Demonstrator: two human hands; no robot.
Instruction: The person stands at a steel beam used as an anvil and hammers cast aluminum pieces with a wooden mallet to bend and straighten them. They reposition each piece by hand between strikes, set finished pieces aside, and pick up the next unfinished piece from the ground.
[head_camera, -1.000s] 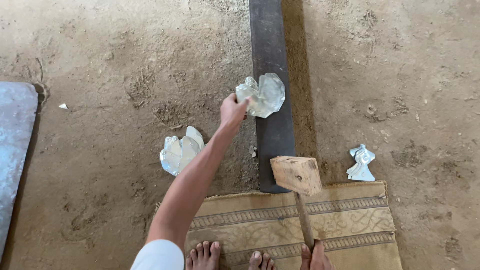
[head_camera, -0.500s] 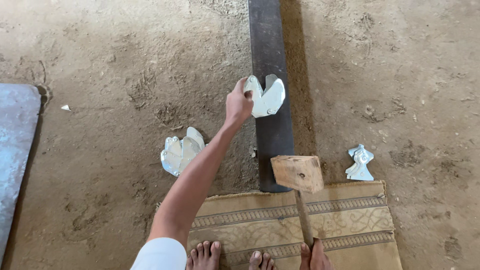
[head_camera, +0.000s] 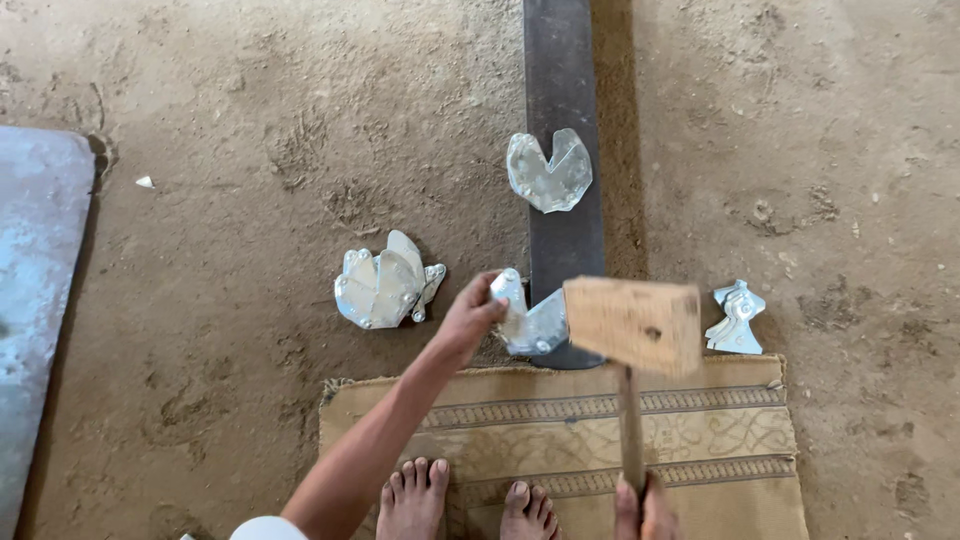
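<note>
A heart-shaped piece of shiny sheet metal (head_camera: 549, 172) is lying on the long dark steel bar (head_camera: 562, 70), which is running up across the sandy dirt floor (head_camera: 250, 120). A cluster of bent silver metal pieces (head_camera: 382, 284) is sitting on the ground left of the bar, and a small crumpled silver scrap (head_camera: 735, 318) is resting to its right. A woven tan patterned mat (head_camera: 720, 440) is lying at the bottom, and a grey metal sheet (head_camera: 35, 290) is showing at the left edge.

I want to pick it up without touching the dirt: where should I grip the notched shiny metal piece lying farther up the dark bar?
Probably pinch one lobe of the notched shiny metal piece from the left, where it overhangs the dark metal bar.
</note>
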